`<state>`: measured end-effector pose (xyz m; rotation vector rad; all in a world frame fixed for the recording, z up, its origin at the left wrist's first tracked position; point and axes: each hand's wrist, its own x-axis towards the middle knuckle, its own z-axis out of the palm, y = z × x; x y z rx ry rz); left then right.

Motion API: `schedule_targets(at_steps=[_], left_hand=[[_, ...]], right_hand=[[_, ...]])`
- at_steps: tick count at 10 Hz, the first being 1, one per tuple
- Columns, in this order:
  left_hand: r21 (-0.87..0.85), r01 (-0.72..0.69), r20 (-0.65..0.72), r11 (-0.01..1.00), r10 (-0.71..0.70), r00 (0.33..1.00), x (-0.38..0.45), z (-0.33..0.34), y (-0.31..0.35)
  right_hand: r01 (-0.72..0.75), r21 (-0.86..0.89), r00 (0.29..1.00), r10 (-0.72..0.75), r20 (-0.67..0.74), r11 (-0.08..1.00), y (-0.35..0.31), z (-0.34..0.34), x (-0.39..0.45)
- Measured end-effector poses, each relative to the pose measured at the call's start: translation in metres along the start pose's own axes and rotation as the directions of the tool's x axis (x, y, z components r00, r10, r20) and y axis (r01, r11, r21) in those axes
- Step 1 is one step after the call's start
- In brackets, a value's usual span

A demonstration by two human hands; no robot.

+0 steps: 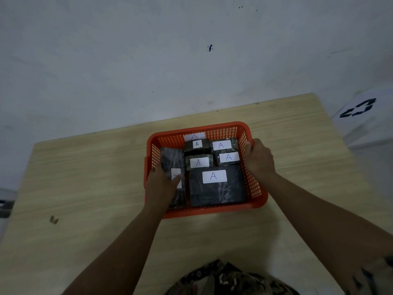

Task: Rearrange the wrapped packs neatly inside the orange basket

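Observation:
An orange mesh basket (214, 129) sits on the wooden table, holding several dark wrapped packs with white "A" labels. The largest pack (217, 192) lies flat at the front right. Smaller packs (198, 161) fill the middle and back rows. A long dark pack (172, 158) lies along the left wall. My left hand (162, 186) rests inside the basket on this long pack, fingers over its label. My right hand (258, 159) grips the basket's right rim from outside.
The light wooden table (85, 177) meets a grey wall at the back. A white box with a recycling mark (361, 111) stands off the table's right side. A small dark mark (53, 219) is on the tabletop at the left.

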<state>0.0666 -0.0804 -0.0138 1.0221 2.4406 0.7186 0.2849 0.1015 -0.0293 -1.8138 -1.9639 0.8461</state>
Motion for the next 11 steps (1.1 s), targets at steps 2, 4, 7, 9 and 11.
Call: schedule_targets(at_steps=[2, 4, 7, 9, 11], left_hand=[[-0.016, -0.030, -0.029, 0.999, 0.030, 0.999, -0.003, 0.007, 0.006], [-0.082, -0.043, -0.079, 0.996, 0.036, 0.996, -0.005, 0.017, 0.012], [0.166, -0.026, -0.020, 0.986, 0.030, 0.999, -0.007, 0.034, 0.001], [0.257, -0.150, 0.049, 0.955, 0.142, 0.989, 0.004, 0.014, 0.018], [0.393, -0.407, -0.084, 0.825, 0.473, 0.877, 0.035, -0.049, 0.091]], right_hand=[[0.005, -0.024, 1.000, -0.005, -0.006, 1.000, 0.000, 0.001, 0.000], [0.033, -0.045, 0.999, -0.034, -0.024, 0.998, 0.001, 0.001, 0.000], [0.039, -0.077, 0.999, -0.040, -0.009, 0.996, -0.001, -0.001, 0.000], [0.080, -0.065, 0.997, -0.080, 0.001, 0.995, -0.013, -0.012, -0.008], [0.487, -0.140, 0.861, -0.501, -0.091, 0.862, -0.083, -0.056, -0.010]])
